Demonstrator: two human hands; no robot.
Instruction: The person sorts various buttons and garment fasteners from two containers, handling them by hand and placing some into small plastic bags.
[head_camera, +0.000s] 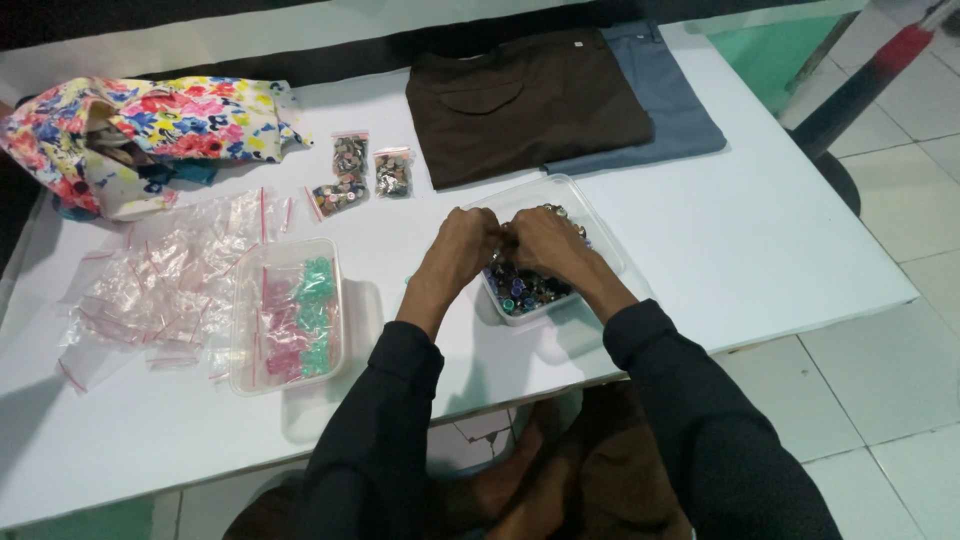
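I sit at the white worktop (760, 240) with both hands brought together over the clear plastic tub (590, 215) straight in front of me. My left hand (462, 247) is curled, fingertips pinched toward my right hand (545, 243), which is curled the same way; something small seems to sit between them, but my knuckles hide it, so I cannot tell what either hand grips. The tub holds a heap of small round buttons (520, 290), dark with glints of metal and blue. I judge I keep my hands low over it so that anything dropped falls back in.

To my left lies a second clear tray (285, 375) with little pink and teal pieces (300, 320) in it, and beside that a loose, crinkly pile of small transparent bags (160, 285) with red seal strips. Beyond them, three filled bags (360, 170) of round pieces lie close together, set apart from the empties, as finished ones would be. A floral cloth bag (140, 135), soft and slumped, sits at the far left corner. At the far edge lie flat folded garments, a brown one (525, 100) overlapping a grey-blue one (670, 100), kept well away from the small parts.
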